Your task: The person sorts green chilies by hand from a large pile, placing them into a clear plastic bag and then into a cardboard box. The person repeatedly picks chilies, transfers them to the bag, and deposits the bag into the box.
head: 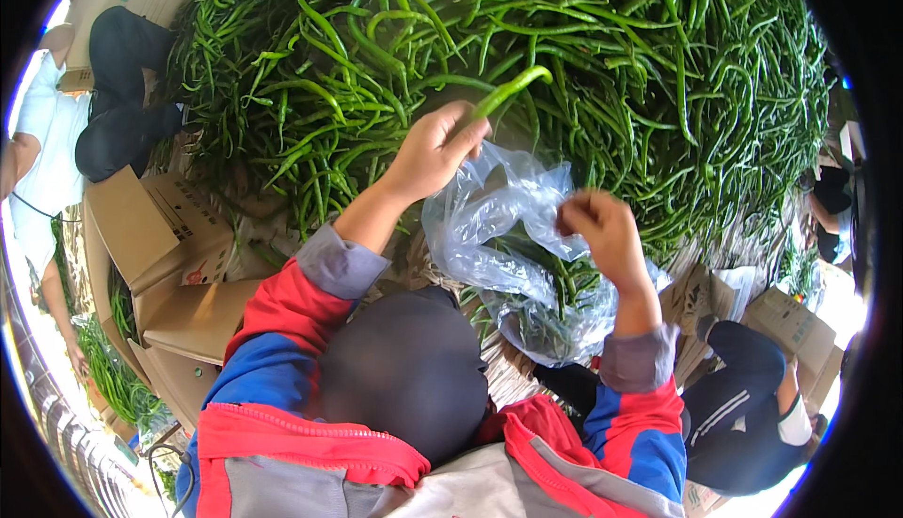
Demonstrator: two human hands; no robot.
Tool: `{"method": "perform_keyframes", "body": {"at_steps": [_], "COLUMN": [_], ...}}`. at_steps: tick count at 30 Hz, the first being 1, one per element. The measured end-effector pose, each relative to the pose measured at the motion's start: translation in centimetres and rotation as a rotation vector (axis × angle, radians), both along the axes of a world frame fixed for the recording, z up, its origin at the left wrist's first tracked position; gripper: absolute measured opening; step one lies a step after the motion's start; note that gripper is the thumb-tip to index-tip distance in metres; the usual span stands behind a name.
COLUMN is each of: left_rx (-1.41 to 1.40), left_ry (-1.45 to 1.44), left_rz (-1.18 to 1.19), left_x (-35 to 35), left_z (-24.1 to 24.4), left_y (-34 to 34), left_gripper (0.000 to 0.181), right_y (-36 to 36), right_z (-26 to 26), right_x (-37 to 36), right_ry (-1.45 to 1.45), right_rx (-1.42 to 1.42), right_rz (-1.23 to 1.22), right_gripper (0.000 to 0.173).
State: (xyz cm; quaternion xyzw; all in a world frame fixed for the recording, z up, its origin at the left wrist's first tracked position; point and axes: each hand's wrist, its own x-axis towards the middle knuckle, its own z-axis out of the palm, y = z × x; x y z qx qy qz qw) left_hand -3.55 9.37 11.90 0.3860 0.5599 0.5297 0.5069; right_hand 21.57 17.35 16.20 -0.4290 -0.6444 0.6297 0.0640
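My left hand grips a long green chili pepper between thumb and fingers, its curved end pointing up and right over the pile. Beneath both hands lies a clear plastic bag, its mouth loosely spread. Several green peppers are inside it. My right hand is at the bag's upper right edge with fingers curled. It is blurred, and whether it pinches the plastic cannot be made out. A large heap of green chili peppers spreads in front of me, just beyond the bag.
An open cardboard box with peppers inside stands at my left. Farther left is a person in a light top. Another person in dark trousers sits at my right, near a cardboard box.
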Motion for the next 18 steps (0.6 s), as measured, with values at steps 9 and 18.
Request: {"method": "perform_keyframes", "body": {"at_steps": [9,18], "left_rx": [-0.039,-0.090], "left_ry": [0.275,-0.147], "left_rz": [0.453,0.570], "left_x": [-0.7,-1.8], "left_z": [-5.2,-4.2], "left_y": [2.7,1.6], "left_gripper": [0.018,0.020], "right_y": [11.5,4.7], "right_z": [-13.8,-6.8], "right_x": [-15.6,-9.5], "right_ry": [-0.422,0.540], "right_rx": [0.627,-0.134], "right_rz": [-0.192,-0.242], "right_gripper": [0.039,0.017]}}
